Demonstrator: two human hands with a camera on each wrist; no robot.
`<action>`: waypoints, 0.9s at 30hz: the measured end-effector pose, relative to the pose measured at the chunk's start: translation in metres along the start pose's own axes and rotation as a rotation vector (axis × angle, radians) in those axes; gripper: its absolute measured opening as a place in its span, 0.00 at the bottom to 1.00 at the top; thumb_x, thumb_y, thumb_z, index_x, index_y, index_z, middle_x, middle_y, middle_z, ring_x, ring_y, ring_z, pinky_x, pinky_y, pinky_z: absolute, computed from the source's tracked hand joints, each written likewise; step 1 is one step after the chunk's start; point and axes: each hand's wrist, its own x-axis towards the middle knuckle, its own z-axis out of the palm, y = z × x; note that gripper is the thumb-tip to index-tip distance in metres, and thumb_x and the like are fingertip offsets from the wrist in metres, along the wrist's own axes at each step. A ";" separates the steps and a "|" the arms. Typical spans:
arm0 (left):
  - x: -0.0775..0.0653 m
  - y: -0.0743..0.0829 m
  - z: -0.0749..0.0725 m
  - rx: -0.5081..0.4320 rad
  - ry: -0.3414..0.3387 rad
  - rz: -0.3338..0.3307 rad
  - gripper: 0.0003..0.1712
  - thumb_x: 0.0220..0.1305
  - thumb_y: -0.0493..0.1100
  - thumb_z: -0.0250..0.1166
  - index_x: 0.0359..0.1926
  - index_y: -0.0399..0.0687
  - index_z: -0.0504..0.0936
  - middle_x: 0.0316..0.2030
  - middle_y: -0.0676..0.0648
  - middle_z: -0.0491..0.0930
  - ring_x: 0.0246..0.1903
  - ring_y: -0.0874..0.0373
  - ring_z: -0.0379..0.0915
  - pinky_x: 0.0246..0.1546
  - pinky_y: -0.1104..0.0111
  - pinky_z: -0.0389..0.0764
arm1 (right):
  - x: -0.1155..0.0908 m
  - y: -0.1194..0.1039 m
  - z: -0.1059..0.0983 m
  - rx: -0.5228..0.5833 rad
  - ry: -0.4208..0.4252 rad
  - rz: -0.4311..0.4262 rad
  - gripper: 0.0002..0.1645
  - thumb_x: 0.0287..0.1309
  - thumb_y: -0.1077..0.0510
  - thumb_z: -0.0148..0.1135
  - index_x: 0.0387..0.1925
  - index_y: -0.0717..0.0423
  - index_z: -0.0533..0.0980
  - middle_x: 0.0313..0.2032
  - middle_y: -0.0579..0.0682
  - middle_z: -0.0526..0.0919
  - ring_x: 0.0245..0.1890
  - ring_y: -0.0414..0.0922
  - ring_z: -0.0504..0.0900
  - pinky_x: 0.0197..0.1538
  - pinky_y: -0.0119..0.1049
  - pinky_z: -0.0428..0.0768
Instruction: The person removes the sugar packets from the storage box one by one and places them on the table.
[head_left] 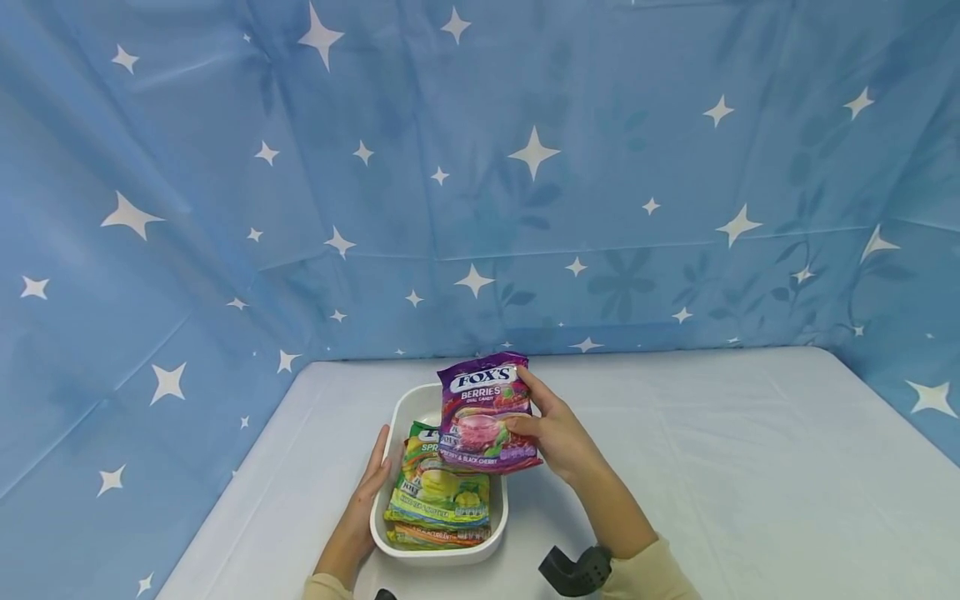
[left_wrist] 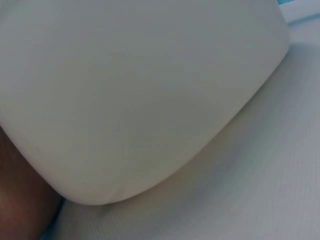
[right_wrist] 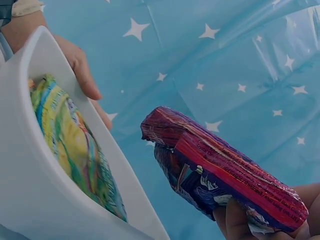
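Note:
My right hand [head_left: 558, 429] pinches a purple bag of Fox's Berries candy [head_left: 487, 417] by its right side, holding it over the far right part of a white tub [head_left: 501, 517]. In the right wrist view the purple candy bag [right_wrist: 225, 170] is seen edge-on, apart from the tub. Inside the tub lies a yellow-green candy bag [head_left: 438, 492], with an orange-edged bag [head_left: 435, 536] under it. My left hand [head_left: 367, 492] rests along the tub's left outer wall, fingers straight. The tub's wall [left_wrist: 140, 100] fills most of the left wrist view.
A white cloth covers the table [head_left: 712, 467], which stretches away to the right of the tub. Behind it hangs a blue curtain [head_left: 600, 192] with white stars. A dark wrist strap mount [head_left: 573, 571] sits at my right sleeve.

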 end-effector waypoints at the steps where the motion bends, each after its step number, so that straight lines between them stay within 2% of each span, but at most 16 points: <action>1: 0.000 0.000 0.000 -0.018 -0.014 0.009 0.32 0.72 0.51 0.33 0.70 0.64 0.28 0.71 0.51 0.23 0.69 0.47 0.14 0.63 0.43 0.24 | 0.000 -0.001 -0.002 0.002 0.000 -0.003 0.45 0.54 0.70 0.55 0.70 0.43 0.50 0.71 0.53 0.46 0.58 0.54 0.67 0.55 0.41 0.75; 6: 0.002 0.000 -0.002 -0.109 -0.105 0.054 0.32 0.73 0.49 0.30 0.69 0.64 0.24 0.71 0.45 0.22 0.69 0.41 0.19 0.63 0.42 0.33 | 0.000 -0.005 -0.012 0.011 -0.006 -0.016 0.45 0.55 0.70 0.54 0.70 0.43 0.49 0.71 0.53 0.47 0.56 0.52 0.68 0.53 0.36 0.77; 9: 0.001 0.000 -0.002 -0.100 -0.116 0.060 0.32 0.73 0.49 0.30 0.69 0.62 0.22 0.70 0.44 0.22 0.69 0.41 0.19 0.63 0.41 0.34 | 0.000 -0.006 -0.017 0.013 -0.011 -0.020 0.46 0.55 0.70 0.54 0.70 0.43 0.48 0.71 0.52 0.46 0.56 0.51 0.68 0.51 0.33 0.77; 16: -0.001 0.000 0.000 -0.050 -0.056 0.025 0.32 0.72 0.51 0.32 0.70 0.65 0.26 0.71 0.48 0.22 0.69 0.44 0.16 0.64 0.42 0.29 | 0.000 -0.009 -0.035 -0.060 -0.014 -0.017 0.46 0.56 0.71 0.52 0.70 0.40 0.47 0.71 0.53 0.43 0.54 0.51 0.70 0.48 0.33 0.79; 21: 0.000 0.000 0.000 -0.068 -0.072 0.044 0.32 0.73 0.50 0.31 0.70 0.64 0.25 0.71 0.46 0.23 0.69 0.43 0.18 0.63 0.42 0.31 | -0.001 -0.012 -0.047 -0.104 -0.008 -0.025 0.47 0.56 0.70 0.52 0.70 0.39 0.46 0.71 0.54 0.42 0.51 0.49 0.71 0.46 0.32 0.79; 27: 0.000 0.001 0.001 -0.015 -0.006 0.000 0.32 0.72 0.51 0.33 0.70 0.64 0.29 0.71 0.52 0.25 0.70 0.48 0.17 0.64 0.43 0.26 | -0.002 -0.016 -0.056 -0.135 -0.014 -0.030 0.47 0.56 0.69 0.52 0.71 0.40 0.45 0.71 0.55 0.39 0.51 0.50 0.70 0.45 0.30 0.79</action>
